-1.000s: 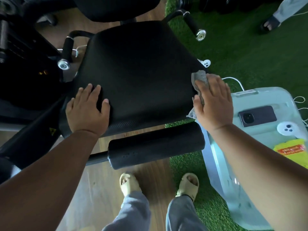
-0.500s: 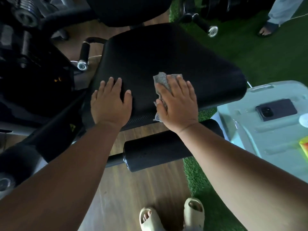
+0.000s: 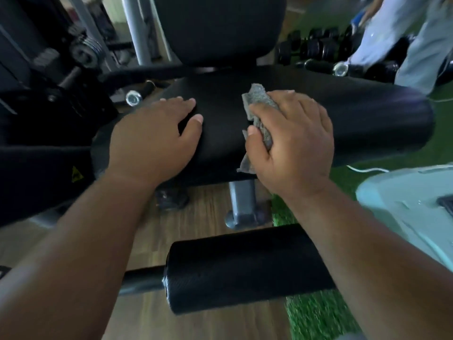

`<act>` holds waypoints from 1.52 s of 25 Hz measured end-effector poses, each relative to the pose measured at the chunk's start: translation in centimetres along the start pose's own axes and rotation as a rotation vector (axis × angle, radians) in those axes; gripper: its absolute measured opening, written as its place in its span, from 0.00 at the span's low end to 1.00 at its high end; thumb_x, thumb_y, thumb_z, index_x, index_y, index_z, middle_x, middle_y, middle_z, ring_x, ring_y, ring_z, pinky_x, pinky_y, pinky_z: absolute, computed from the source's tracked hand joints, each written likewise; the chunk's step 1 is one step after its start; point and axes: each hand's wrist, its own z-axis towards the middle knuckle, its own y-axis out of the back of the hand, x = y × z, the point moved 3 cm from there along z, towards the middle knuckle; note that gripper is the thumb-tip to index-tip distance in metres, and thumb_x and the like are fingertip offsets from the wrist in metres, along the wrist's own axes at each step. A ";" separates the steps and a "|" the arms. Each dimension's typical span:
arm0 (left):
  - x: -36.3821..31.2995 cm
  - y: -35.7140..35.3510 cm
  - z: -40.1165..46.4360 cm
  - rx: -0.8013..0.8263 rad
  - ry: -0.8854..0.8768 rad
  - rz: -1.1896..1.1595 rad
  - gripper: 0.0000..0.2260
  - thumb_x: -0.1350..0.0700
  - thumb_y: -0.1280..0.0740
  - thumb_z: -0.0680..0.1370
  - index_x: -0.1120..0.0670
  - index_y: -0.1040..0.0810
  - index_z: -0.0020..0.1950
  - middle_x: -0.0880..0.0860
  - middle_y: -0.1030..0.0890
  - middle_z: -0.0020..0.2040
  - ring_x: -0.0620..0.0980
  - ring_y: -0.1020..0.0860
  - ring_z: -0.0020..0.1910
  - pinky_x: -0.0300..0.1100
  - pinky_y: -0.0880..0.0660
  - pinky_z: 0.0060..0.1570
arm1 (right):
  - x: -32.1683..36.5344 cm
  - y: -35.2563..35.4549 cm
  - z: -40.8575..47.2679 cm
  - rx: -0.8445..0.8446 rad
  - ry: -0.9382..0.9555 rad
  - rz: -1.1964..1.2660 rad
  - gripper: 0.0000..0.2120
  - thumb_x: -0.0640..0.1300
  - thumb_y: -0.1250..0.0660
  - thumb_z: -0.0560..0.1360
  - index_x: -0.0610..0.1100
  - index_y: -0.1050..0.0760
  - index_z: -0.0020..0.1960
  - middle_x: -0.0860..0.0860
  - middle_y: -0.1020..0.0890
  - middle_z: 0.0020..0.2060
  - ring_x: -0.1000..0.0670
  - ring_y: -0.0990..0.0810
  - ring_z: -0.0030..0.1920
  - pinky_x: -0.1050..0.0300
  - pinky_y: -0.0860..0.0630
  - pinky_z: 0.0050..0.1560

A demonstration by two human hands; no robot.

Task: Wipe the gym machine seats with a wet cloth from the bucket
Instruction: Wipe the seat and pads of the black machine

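Note:
The black padded seat (image 3: 355, 119) of the gym machine fills the middle of the head view, with its backrest (image 3: 218, 28) rising behind. My right hand (image 3: 294, 146) presses a grey cloth (image 3: 261, 104) onto the seat's middle, thumb and fingers curled round the bunched fabric. Flat on the seat's left front part lies my left hand (image 3: 157, 136), fingers straight and holding nothing. No bucket is in view.
A black foam roller pad (image 3: 245, 268) on a bar crosses below my arms. A pale green plastic lid (image 3: 404, 204) sits at the right on green turf (image 3: 316, 312). Dumbbells (image 3: 318, 49) and another person's legs (image 3: 404, 40) are at the back right. Weight plates (image 3: 83, 49) stand at the left.
My right hand has slid the cloth from the seat's right edge to its middle. My head has dropped lower and closer; my left hand stays on the seat.

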 end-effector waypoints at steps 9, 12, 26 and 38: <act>-0.7 0.5 -0.9 -0.073 0.028 -0.063 0.25 0.42 0.54 0.77 0.38 0.22 0.65 0.47 0.22 0.67 0.55 0.25 0.65 0.49 0.29 0.61 | 5.3 -1.3 -2.6 0.061 0.075 -0.072 0.25 0.54 0.44 0.79 0.48 0.29 0.73 0.46 0.27 0.69 0.39 0.32 0.72 0.35 0.44 0.73; -0.2 0.7 -1.1 -0.094 0.055 -0.088 0.26 0.43 0.54 0.77 0.38 0.22 0.65 0.48 0.22 0.68 0.55 0.26 0.66 0.48 0.31 0.61 | 3.6 -1.3 -3.2 0.071 0.297 -0.103 0.23 0.56 0.43 0.80 0.50 0.28 0.72 0.45 0.26 0.71 0.39 0.32 0.73 0.33 0.47 0.75; -1.1 -0.1 -1.1 -0.198 0.057 0.012 0.25 0.42 0.52 0.78 0.43 0.20 0.65 0.55 0.20 0.64 0.62 0.25 0.64 0.51 0.30 0.57 | -4.4 -0.6 -4.8 -0.207 -0.006 -0.111 0.21 0.52 0.40 0.79 0.46 0.23 0.68 0.41 0.24 0.68 0.35 0.30 0.71 0.34 0.45 0.75; -0.8 -0.2 -0.8 -0.200 0.033 0.025 0.25 0.43 0.52 0.78 0.41 0.20 0.65 0.54 0.20 0.64 0.62 0.24 0.62 0.50 0.29 0.54 | -13.1 3.2 -4.7 -0.212 -0.052 -0.281 0.16 0.51 0.39 0.79 0.49 0.22 0.64 0.46 0.21 0.63 0.42 0.26 0.67 0.33 0.46 0.75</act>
